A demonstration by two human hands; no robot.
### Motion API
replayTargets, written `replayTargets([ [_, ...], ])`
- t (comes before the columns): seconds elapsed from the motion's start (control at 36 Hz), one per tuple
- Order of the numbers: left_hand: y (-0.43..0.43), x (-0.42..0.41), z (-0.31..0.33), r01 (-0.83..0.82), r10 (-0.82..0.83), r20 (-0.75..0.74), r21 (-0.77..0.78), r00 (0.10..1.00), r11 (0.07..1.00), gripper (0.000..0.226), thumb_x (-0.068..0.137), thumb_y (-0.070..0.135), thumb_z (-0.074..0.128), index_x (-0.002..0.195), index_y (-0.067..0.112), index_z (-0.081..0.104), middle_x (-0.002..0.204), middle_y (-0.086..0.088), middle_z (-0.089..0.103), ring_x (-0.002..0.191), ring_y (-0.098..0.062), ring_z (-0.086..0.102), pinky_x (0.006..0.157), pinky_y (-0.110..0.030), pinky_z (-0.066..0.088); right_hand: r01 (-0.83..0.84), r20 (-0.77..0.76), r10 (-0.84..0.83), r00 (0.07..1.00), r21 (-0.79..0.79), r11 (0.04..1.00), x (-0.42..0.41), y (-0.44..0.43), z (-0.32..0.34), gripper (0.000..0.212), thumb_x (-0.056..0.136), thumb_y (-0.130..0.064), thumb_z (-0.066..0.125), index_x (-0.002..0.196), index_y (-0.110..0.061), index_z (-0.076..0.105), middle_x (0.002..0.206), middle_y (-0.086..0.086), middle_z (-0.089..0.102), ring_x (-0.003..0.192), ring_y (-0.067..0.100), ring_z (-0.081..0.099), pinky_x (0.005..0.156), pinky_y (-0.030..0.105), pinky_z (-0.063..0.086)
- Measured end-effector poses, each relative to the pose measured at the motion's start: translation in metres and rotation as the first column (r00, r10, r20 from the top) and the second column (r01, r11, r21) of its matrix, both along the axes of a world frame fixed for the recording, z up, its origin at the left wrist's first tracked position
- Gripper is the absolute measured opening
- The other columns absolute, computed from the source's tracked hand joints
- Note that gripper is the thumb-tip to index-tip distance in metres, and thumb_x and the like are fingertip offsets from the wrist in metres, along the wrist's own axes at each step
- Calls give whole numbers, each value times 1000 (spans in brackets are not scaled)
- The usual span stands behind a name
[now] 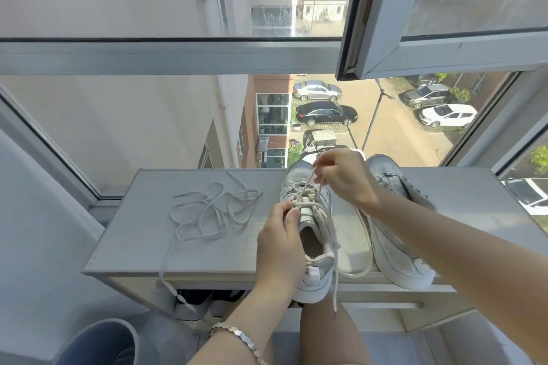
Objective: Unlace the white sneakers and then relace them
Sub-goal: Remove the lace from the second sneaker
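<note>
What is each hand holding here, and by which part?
The right hand pinches a strand of the lace raised above the sneaker. The left hand pinches the same lace lower down, at the eyelets.

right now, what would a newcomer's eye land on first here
Most likely the two hands at centre: the right hand pinches a lace taut above the upright white sneaker, while the left hand pinches that lace at the eyelets. Next come the loose lace tangled on the grey table to the left, and the second sneaker tipped on its side at right.
</note>
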State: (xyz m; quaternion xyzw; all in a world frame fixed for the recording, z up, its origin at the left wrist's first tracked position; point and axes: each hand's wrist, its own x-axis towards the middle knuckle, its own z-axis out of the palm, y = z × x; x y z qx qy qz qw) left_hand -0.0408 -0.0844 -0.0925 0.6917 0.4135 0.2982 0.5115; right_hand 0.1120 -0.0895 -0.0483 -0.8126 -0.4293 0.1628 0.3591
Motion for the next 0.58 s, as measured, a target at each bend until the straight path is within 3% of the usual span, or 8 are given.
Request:
replayTargets([
  [0.06, 0, 0, -1, 10, -10, -6, -1, 1000, 1000, 24, 99, 27, 41, 117, 22, 57, 101, 14, 60, 95, -1, 54, 72, -5, 37, 108, -56, -110, 992, -34, 994, 18, 3, -4, 24, 84, 9, 48, 69, 2, 65, 70, 18, 65, 71, 34, 65, 68, 43, 56],
  [0.08, -1, 0, -1, 12, -12, -10, 5, 1000, 1000, 25, 100, 27, 41, 119, 21, 56, 104, 12, 60, 98, -3, 54, 73, -5, 36, 98, -22, -101, 995, -105, 990, 22, 4, -6, 22, 82, 9, 47, 69, 6, 64, 75, 24, 66, 74, 37, 65, 67, 44, 55],
  [0.17, -2, 0, -2, 6, -6, -13, 15, 1000, 1000, 27, 100, 27, 40, 121, 20, 56, 108, 9, 60, 101, -7, 53, 75, -9, 37, -51, 230, 121, 966, -289, 956, 15, 0, -1, 25, 84, 7, 49, 102, 2, 66, 108, 15, 67, 98, 24, 63, 76, 25, 50],
  [0.25, -2, 1, -2, 4, -3, -17, 21, 1000, 1000, 27, 100, 26, 40, 120, 20, 56, 105, 11, 61, 98, -4, 53, 74, -8, 37, -307, 321, 416, 851, -339, 889, -1, -3, 15, 42, 85, 8, 46, 117, -12, 63, 122, 2, 58, 116, 15, 52, 83, 12, 36],
  [0.33, -1, 1, -1, 6, -6, -14, 17, 1000, 1000, 24, 100, 25, 40, 118, 22, 56, 97, 19, 57, 91, 5, 51, 71, -2, 37, -450, 282, 601, 748, -450, 771, -11, -2, 21, 31, 90, -6, 49, 115, -13, 66, 118, 2, 63, 108, 17, 58, 92, 23, 44],
  [0.39, -1, 1, -2, 10, -10, -18, 19, 1000, 1000, 24, 100, 26, 39, 117, 24, 56, 98, 19, 57, 92, 4, 51, 70, -2, 37, -498, 280, 656, 701, -466, 731, -13, -1, 22, 25, 93, -14, 52, 112, -12, 68, 112, 3, 66, 101, 18, 61, 90, 29, 47],
  [0.5, -1, 1, 0, 18, -18, -22, 21, 1000, 1000, 21, 100, 25, 39, 113, 28, 56, 96, 23, 57, 92, 7, 52, 69, -4, 37, -525, 297, 699, 651, -488, 697, -11, 2, 25, 22, 91, -16, 57, 108, -13, 71, 104, 4, 68, 92, 17, 62, 81, 26, 47],
  [0.58, -1, 0, 0, 22, -21, -27, 20, 999, 1000, 21, 100, 26, 39, 112, 29, 56, 97, 21, 58, 93, 6, 52, 70, -6, 38, -461, 396, 668, 630, -501, 732, -11, 3, 22, 21, 93, -21, 54, 105, -18, 71, 101, -1, 68, 90, 16, 62, 76, 28, 49],
])
